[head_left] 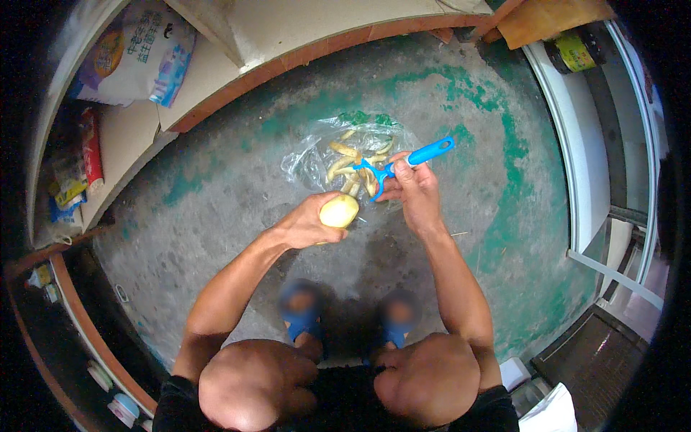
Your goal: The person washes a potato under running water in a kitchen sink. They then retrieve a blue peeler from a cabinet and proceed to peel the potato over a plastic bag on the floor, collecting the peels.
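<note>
My left hand (pixel 305 222) is wrapped around a peeled, pale yellow potato (pixel 339 211), whose rounded end faces up. In my right hand (pixel 417 186) is a blue Y-shaped peeler (pixel 386 171), gripped near the base of its handle, with its head turned towards the potato but apart from it. Below both hands, a clear plastic bag (pixel 303 159) lies spread on the floor. Several strips of peel (pixel 341 164) rest on the bag, partly hidden by the peeler.
Bare concrete floor (pixel 232 178) with worn green paint surrounds the bag. Shelving (pixel 210 81) holding a printed plastic package (pixel 146 59) and a red packet (pixel 92 151) stands at upper left. A sliding-door frame (pixel 556 146) runs along the right. My blue sandals (pixel 302 324) are close below.
</note>
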### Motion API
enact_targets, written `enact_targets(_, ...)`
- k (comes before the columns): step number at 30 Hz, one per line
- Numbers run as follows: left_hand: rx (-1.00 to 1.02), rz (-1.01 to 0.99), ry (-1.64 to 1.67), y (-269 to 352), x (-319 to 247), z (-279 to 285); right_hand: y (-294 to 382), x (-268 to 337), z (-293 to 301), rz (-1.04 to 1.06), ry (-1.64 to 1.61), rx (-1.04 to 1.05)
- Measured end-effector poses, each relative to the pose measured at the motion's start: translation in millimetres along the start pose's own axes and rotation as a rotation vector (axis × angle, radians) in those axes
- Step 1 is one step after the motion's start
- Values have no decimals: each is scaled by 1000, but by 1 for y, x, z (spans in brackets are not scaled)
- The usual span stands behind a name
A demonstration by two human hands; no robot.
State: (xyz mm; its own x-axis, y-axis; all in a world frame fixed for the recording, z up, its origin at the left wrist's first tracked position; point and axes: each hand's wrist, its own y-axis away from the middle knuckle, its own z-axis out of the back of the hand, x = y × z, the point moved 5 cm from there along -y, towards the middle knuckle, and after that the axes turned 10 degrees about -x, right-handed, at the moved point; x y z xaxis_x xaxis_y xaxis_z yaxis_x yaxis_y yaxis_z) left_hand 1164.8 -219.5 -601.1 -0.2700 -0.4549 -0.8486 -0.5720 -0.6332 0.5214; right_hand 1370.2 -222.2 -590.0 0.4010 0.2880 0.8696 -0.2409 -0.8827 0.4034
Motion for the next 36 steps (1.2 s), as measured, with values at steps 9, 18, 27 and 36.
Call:
enact_targets(9, -152, -142, -306, 8, -35, 2, 18, 6, -31, -116, 113, 268)
enact_targets(18, -290, -381, -596, 10, -41, 4, -14, -4, 13, -80, 134, -82)
enact_targets(27, -395, -345, -747, 15, -39, 4, 18, 20, -17, -96, 96, 185)
enact_targets(36, -348, -365, -808, 15, -44, 2, -6, -1, -3, -168, 184, 3)
